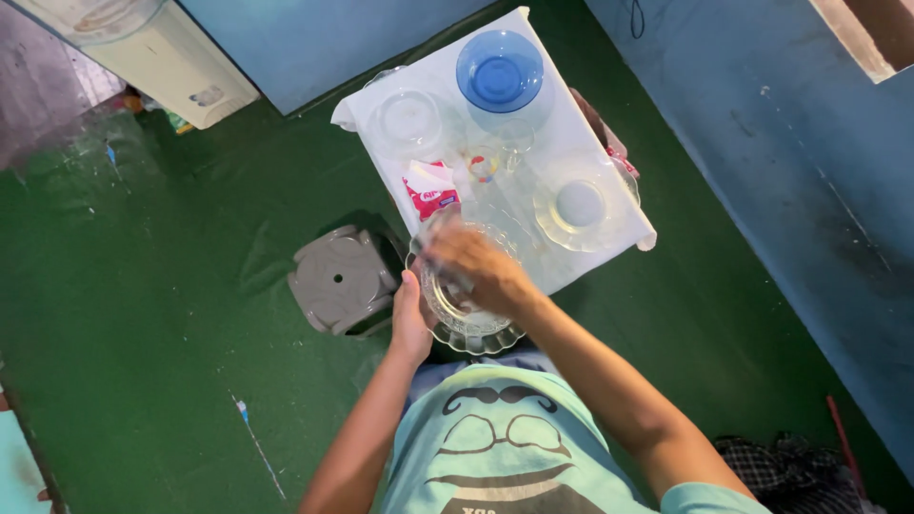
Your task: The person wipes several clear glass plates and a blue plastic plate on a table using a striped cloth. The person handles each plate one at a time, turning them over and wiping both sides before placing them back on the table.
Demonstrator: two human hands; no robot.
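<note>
My left hand (409, 324) fingers clasp the glass bowl (466, 324) rim; right hand (481, 266) fingers curl inside it; red packet (430, 188), blue bowl (499, 71) beyond fingers on tabletop (571, 124).

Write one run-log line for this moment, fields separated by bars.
left hand: holds glass bowl rim | right hand: inside bowl, blurred | behind: blue bowl, red packet on white table

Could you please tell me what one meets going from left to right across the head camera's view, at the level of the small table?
Grey plastic stool → red and white packet → clear glass plate near the white table's right edge.
</note>
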